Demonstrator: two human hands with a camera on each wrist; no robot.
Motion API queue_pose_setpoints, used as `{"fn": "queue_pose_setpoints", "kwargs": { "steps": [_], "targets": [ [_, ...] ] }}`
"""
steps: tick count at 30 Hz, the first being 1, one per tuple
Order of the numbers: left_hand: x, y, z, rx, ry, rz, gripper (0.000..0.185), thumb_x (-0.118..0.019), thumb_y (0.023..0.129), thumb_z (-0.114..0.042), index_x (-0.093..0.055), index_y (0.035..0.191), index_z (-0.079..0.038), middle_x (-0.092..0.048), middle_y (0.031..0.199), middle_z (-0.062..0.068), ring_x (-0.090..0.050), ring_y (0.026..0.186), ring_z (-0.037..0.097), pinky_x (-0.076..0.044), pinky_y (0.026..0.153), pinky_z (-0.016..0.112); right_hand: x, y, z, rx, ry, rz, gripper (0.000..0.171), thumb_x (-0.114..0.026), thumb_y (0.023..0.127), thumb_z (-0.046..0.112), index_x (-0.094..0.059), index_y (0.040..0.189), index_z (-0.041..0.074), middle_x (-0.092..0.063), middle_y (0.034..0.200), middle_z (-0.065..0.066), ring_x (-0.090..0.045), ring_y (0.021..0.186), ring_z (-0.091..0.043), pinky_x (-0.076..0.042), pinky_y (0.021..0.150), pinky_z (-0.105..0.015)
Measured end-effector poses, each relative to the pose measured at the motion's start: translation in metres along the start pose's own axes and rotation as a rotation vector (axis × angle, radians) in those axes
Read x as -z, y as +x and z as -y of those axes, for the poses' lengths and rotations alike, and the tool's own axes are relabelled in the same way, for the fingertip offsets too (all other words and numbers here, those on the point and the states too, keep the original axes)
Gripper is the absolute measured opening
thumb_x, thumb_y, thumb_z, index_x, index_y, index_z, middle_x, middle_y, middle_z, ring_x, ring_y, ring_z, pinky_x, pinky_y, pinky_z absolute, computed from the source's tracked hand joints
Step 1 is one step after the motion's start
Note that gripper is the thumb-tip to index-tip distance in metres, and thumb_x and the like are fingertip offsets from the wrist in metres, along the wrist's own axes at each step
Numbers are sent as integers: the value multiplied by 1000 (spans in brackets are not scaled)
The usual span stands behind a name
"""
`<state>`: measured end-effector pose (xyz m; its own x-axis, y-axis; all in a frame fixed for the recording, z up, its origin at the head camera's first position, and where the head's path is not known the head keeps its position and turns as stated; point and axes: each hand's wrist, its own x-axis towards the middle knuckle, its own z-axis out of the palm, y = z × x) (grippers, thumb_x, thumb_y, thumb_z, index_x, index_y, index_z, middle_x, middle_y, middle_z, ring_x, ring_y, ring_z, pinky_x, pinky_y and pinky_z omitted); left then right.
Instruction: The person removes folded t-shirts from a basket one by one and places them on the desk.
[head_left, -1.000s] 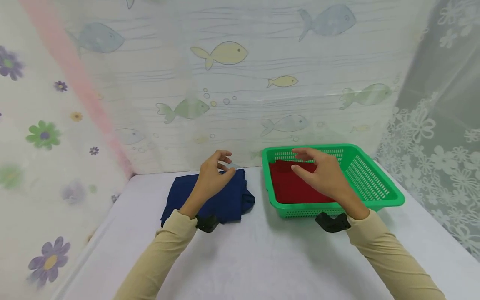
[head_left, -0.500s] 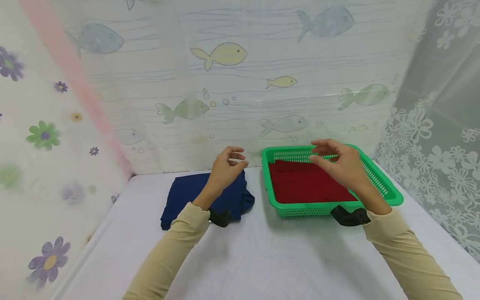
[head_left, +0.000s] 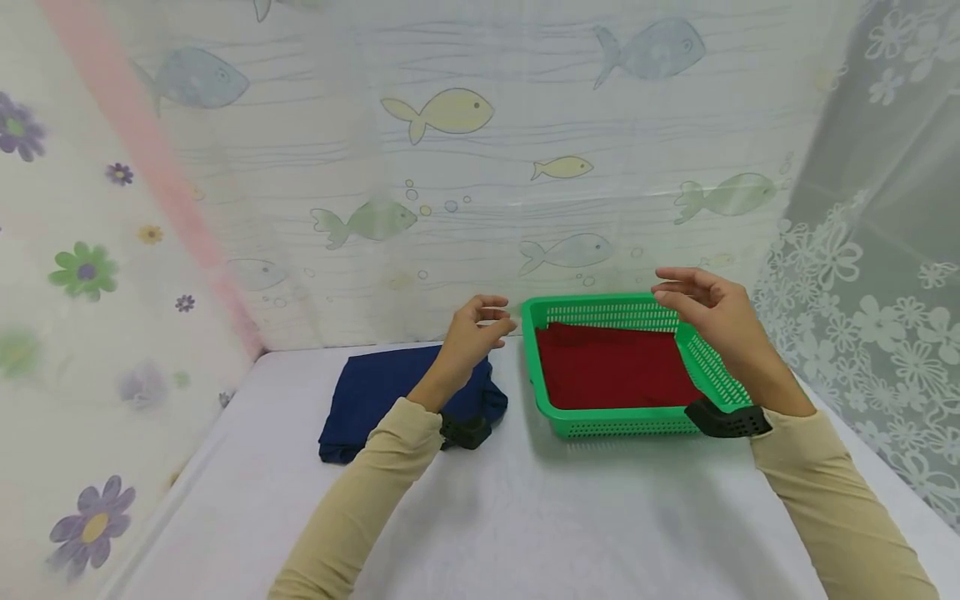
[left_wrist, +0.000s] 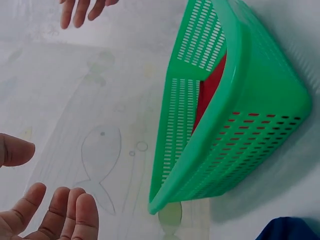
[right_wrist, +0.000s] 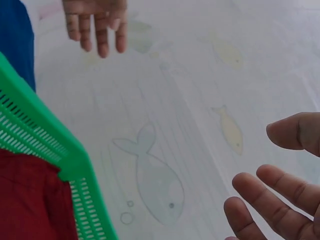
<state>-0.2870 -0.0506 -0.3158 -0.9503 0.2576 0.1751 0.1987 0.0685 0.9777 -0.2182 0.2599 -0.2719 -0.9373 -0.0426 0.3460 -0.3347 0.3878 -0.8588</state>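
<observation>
My left hand [head_left: 472, 340] hovers above the folded navy cloth [head_left: 382, 392], fingers loosely bent and holding nothing. Part of that cloth is hidden behind the left wrist and forearm. Over the right side of the green basket [head_left: 546, 392] my right hand [head_left: 723, 321] is raised, also with nothing in it. A folded dark red cloth [head_left: 615, 367] lies flat inside the basket, filling its left and middle part. In the left wrist view the fingers [left_wrist: 60, 215] are apart from the thumb, and the right wrist view shows the right fingers [right_wrist: 270, 205] likewise spread.
Everything stands on a table with a white cloth [head_left: 525, 517]. Behind it hangs a pale curtain [head_left: 450, 183] with printed fish. A flowered curtain [head_left: 90, 333] borders the left side, and a sheer lace curtain [head_left: 877, 275] the right. Each wrist wears a black camera mount [head_left: 727, 418].
Both hands have shifted right, the right one also rising, uncovering more of the red cloth. The left hand has moved toward the navy cloth's right edge. Both cloths and the basket have stayed put.
</observation>
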Motion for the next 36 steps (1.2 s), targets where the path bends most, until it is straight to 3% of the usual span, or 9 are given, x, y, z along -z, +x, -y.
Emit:
{"fn": "queue_pose_setpoints", "kwargs": {
  "steps": [8,12,16,25,29,36],
  "targets": [
    [-13,5,-2,82,-25,18,37,-62,92,-8,-54,129,-4,-56,118,15,-60,106,32,-49,90,41,17,9,-18,-77,281,-6,29,-59,98,22,-62,127,18,-64,113,8,-57,102,-9,-44,81,-21],
    [-21,8,-2,123,-55,38,41,-62,92,-8,-52,131,-3,-55,119,16,-55,114,37,-47,93,42,22,10,-24,-100,348,-28,25,-61,97,20,-65,122,18,-63,112,7,-57,100,-8,-44,81,-21],
    [-30,12,-1,155,-69,53,43,-63,91,-8,-51,132,-3,-57,119,16,-54,116,36,-45,95,43,25,10,-27,-152,288,-29,25,-61,97,25,-64,121,22,-60,116,9,-56,101,-7,-43,81,-22],
    [-48,21,5,213,63,56,38,-68,88,-12,-56,124,-5,-64,110,11,-59,99,25,-47,89,39,33,14,-39,-249,176,35,30,-58,99,31,-56,127,21,-52,120,11,-54,101,-3,-43,81,-21],
    [-55,21,8,240,115,47,37,-69,88,-16,-57,122,-7,-61,117,10,-57,106,26,-46,91,41,35,15,-48,-268,107,67,33,-54,100,35,-53,129,22,-49,120,15,-52,104,-3,-44,81,-20],
    [-68,21,8,278,178,69,48,-68,88,-18,-51,131,-7,-54,124,11,-53,113,29,-45,93,43,39,18,-60,-332,117,108,31,-55,99,38,-52,126,22,-55,113,19,-53,102,-1,-46,81,-21]
  ]
}}
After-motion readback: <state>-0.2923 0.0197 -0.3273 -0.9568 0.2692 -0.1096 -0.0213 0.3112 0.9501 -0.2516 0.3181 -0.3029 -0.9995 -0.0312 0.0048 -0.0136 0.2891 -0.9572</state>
